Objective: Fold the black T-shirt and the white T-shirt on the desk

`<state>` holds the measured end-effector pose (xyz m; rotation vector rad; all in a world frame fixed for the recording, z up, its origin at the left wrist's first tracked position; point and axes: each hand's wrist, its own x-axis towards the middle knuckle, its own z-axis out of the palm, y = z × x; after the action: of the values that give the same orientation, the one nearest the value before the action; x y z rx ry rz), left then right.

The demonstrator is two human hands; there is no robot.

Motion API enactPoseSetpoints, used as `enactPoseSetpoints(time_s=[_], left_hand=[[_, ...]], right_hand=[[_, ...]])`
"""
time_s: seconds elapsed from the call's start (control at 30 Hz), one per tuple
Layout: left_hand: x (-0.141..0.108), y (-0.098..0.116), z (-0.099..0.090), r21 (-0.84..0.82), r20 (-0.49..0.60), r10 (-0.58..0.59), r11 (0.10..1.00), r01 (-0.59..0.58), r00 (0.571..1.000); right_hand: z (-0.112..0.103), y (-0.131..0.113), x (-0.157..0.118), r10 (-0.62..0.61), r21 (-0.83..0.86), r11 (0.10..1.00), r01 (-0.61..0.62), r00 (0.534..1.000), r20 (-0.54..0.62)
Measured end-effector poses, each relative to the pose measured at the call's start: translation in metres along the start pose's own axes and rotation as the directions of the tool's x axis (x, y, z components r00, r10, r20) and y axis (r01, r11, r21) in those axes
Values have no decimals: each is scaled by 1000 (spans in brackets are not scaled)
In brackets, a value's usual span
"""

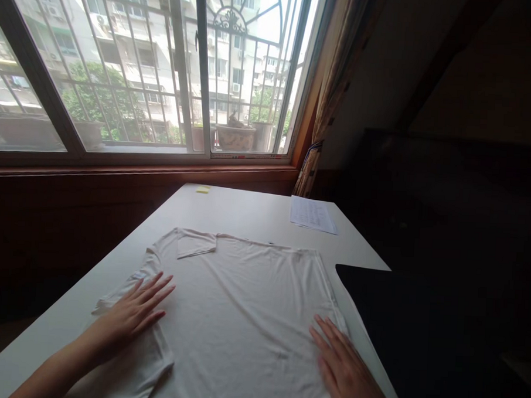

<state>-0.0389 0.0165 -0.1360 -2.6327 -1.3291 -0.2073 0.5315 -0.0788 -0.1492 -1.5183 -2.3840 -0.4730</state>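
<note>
A white T-shirt (243, 303) lies spread on a white table (242, 212), with a few soft creases across it. One sleeve is folded inward at the far left corner. My left hand (140, 308) rests flat on the shirt's left part, near the collar, fingers stretched out. On the shirt's right edge lies my right hand (340, 360), its fingers extended against the cloth. Neither hand grips anything. The shirt's near end runs out of the bottom of the view.
Sheets of printed paper (313, 214) lie at the table's far right, and a yellow sticky note (203, 189) at the far edge. A dark flat-topped object (387, 321) stands against the right side. Beyond are a barred window (148, 70) and a tied curtain (316, 142).
</note>
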Motion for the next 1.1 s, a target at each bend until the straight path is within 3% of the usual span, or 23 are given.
enactPoseSetpoints(time_s=[0.1,0.2,0.53,0.8,0.97,1.1], left_hand=[[-13,28,-10,26,-8,48,999,-48,999],[-26,41,-14,43,-8,37,998,-37,999],[-54,52,-21,1,46,-31,1000,31,998],[-71,71,-31,46,14,-19,999,19,1000],[-69,65,-36,38,43,15,999,-16,999],[-43,38,-32,-14,6,-56,998,56,998]], right_hand=[[2,-9,3,-79,-1,997,79,997,-13],[1,-9,-1,-104,-6,995,104,995,-11],[-16,-9,-10,-102,32,995,99,992,77],[-19,-8,-25,-113,47,993,109,989,95],[-15,-5,-24,-119,53,992,116,991,55],[-9,-6,-2,-87,104,991,82,995,43]])
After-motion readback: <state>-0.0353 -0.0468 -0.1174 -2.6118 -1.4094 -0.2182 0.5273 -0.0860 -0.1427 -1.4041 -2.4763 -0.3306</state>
